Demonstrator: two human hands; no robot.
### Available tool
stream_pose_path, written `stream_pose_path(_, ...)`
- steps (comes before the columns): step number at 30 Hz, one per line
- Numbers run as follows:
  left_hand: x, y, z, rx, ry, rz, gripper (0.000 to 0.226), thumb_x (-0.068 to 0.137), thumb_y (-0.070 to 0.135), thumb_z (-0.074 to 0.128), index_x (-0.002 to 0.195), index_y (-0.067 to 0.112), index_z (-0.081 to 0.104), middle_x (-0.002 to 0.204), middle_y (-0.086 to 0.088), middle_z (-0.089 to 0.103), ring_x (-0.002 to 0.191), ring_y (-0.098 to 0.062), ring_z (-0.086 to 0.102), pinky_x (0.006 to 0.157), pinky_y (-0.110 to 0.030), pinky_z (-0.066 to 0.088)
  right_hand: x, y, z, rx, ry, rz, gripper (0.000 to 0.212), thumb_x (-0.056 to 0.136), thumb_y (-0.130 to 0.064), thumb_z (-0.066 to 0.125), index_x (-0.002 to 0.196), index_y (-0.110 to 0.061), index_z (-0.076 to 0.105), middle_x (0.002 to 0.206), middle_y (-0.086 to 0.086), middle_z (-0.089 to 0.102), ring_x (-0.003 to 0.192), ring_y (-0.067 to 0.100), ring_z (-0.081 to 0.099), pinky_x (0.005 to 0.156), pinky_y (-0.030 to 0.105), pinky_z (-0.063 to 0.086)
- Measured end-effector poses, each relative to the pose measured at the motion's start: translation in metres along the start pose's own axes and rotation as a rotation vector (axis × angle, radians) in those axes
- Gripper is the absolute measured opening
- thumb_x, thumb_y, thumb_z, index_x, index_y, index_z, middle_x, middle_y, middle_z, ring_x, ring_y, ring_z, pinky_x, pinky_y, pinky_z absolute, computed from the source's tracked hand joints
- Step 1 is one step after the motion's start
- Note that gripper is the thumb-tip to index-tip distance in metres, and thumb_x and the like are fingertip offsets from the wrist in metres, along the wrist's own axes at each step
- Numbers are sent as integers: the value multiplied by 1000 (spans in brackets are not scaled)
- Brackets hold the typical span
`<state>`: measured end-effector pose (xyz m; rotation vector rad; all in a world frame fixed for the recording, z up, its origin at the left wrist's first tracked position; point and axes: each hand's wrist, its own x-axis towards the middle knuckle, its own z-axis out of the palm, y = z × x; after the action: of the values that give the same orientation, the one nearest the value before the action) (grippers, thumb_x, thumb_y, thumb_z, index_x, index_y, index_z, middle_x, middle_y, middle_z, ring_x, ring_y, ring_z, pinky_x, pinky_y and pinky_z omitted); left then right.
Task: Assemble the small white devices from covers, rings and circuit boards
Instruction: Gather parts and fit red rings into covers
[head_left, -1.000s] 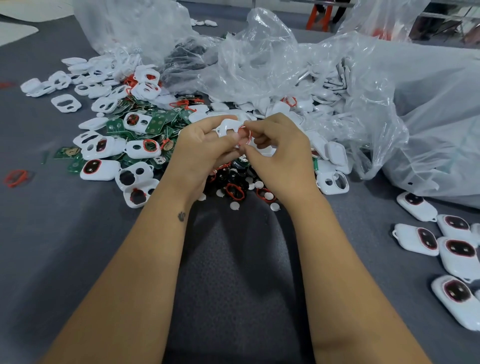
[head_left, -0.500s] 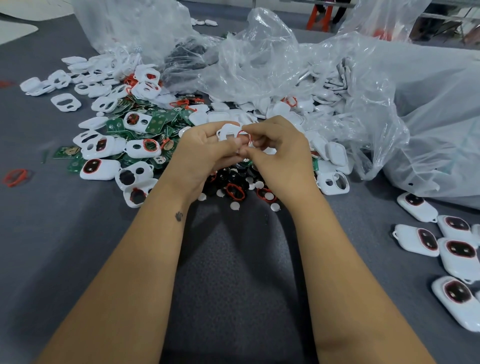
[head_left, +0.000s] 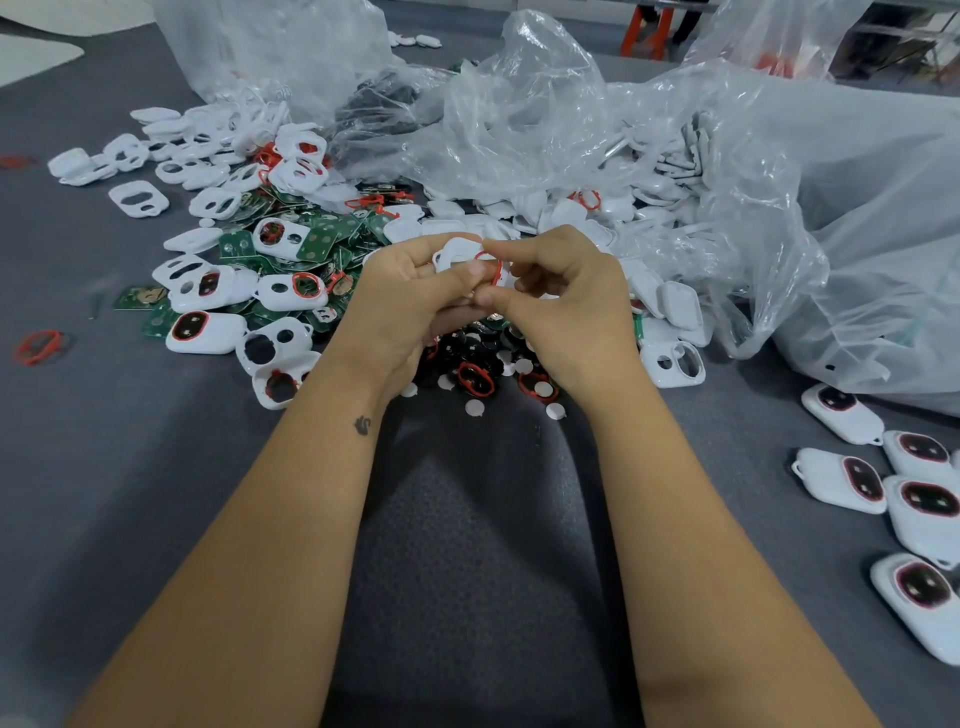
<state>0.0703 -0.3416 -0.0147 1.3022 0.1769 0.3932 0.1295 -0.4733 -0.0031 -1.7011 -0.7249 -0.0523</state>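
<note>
Head view, one item in hand over a grey felt-covered tabletop (head_left: 104, 493). Left hand (head_left: 410, 306): grip curled round a small white plastic cover with cut-out openings (head_left: 457, 255), held above the near edge of the parts heap, thumb laid across its face. Right hand (head_left: 563, 301): grip pinching a thin red plastic ring (head_left: 493, 266) against that cover, forefinger above and thumb below; whether the ring is already seated in the opening cannot be told, since the fingers hide the joint. Stock, far and left: loose white covers and green circuit boards (head_left: 322, 241) in a mixed pile; directly beneath the hands, black round parts and small white discs (head_left: 474, 408); one stray red ring (head_left: 39, 347) far left on the felt. Finished white devices with dark red-rimmed windows (head_left: 841, 480) lie well apart at the near right. Crumpled clear plastic bags (head_left: 675, 156) fill the far right. Risks, as judged: the ring is slender and springy, so uneven thumb pressure could seat one side only and pop the other free; a slip would drop it into the cluttered pile below, where it would be slow to recover; forcing it skewed could kink it or strain the cover's thin rim.
</note>
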Motion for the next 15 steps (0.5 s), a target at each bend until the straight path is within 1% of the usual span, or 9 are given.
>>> stream_pose_path(1, 0, 0, 1, -14, 18, -2, 24, 91, 2, 62, 115, -2, 61, 77, -1, 73, 66, -10, 67, 70, -25, 60, 0, 0, 1, 6, -2, -11, 46, 71, -4, 81, 92, -43, 67, 91, 5, 60, 75, 3, 53, 72, 13, 44)
stream_pose_path(3, 0, 0, 4, -37, 50, -1, 23, 91, 1, 62, 114, -2, 60, 75, 0, 72, 64, -10, 67, 68, -25, 60, 0, 1, 1, 8, -15, -26, 48, 73, -3, 79, 94, -44, 67, 93, 8, 60, 79, 7, 56, 75, 16, 47)
stream_pose_path(5, -1, 0, 7, -59, 91, 13, 20, 91, -1, 62, 111, 0, 60, 75, -1, 72, 65, -11, 67, 68, -25, 60, 1, 2, 2, 1, -21, -16, 45, 74, -2, 77, 99, -38, 69, 94, 8, 60, 83, 13, 59, 78, 18, 49)
stream_pose_path(7, -1, -1, 10, -78, 144, 40, 20, 90, -2, 63, 110, 0, 60, 78, -4, 73, 69, -12, 69, 65, -25, 59, 1, 3, 6, -12, -5, -6, 40, 77, -2, 75, 106, -28, 71, 95, 4, 59, 83, 11, 59, 79, 16, 49)
stream_pose_path(9, 0, -3, 13, -86, 198, 73, 23, 90, -2, 64, 112, -1, 58, 83, -6, 73, 74, -16, 71, 64, -24, 58, -2, 4, 12, 5, 44, 5, 35, 80, -5, 73, 109, -24, 69, 97, 0, 59, 78, 6, 59, 76, 14, 49)
stream_pose_path(12, 0, -5, 15, -77, 260, 116, 25, 89, 0, 68, 112, 1, 58, 86, -9, 73, 81, -27, 72, 67, -27, 59, -5, 5, 21, -21, 144, 14, 18, 85, -12, 69, 101, -20, 67, 94, -2, 61, 71, -1, 54, 69, 10, 45)
stream_pose_path(13, 1, -6, 15, -66, 267, 129, 23, 88, 2, 69, 108, 4, 58, 85, -9, 73, 82, -29, 72, 67, -28, 59, -6, 6, 23, -73, 165, 10, 11, 86, -15, 68, 96, -18, 65, 92, -2, 62, 72, 0, 54, 69, 11, 44)
stream_pose_path(15, 1, -7, 15, -44, 269, 147, 20, 87, 4, 70, 102, 10, 59, 79, -4, 74, 79, -25, 72, 67, -27, 58, -6, 7, 25, -167, 172, 18, 4, 89, -21, 66, 91, -18, 63, 90, 0, 62, 76, 3, 56, 72, 19, 47)
